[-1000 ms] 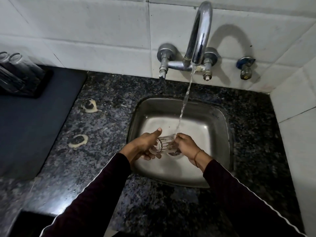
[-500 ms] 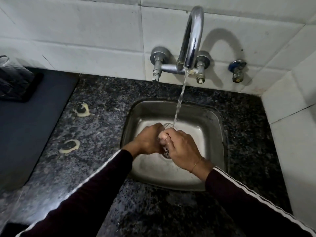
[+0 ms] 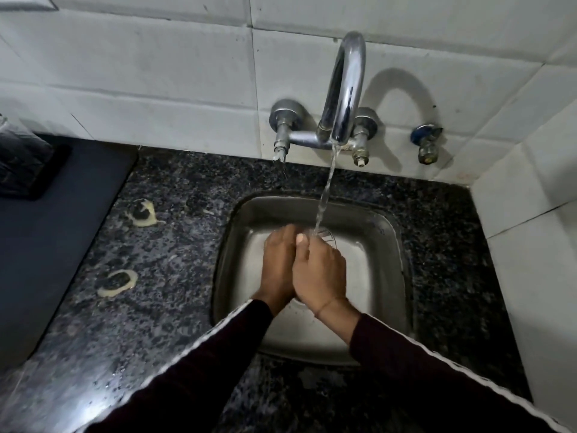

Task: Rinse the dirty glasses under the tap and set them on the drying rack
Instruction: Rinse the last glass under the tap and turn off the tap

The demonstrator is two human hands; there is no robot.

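**Glass under the running tap**

We stand at a speckled dark granite counter (image 3: 175, 245) set against a white tiled wall (image 3: 156, 73); two pale ring-shaped stains (image 3: 142, 210) mark the stone left of the basin. A dark mat (image 3: 46, 245) covers the counter's left end, and at its far corner a black tray (image 3: 28, 170) holds blurred clear glassware. The square steel sink (image 3: 384, 276) is sunk into the granite, wet on its floor. Above it the chrome tap (image 3: 345, 89) pours a thin stream. Our left hand (image 3: 278, 264) and right hand (image 3: 320, 273) are pressed together over the basin, fingers curled round the glass (image 3: 324, 235), which they mostly hide. Only its rim shows past the fingertips, mouth tipped up and away toward the wall, catching the stream. Its long axis seems to run away from us, though we cannot tell exactly.
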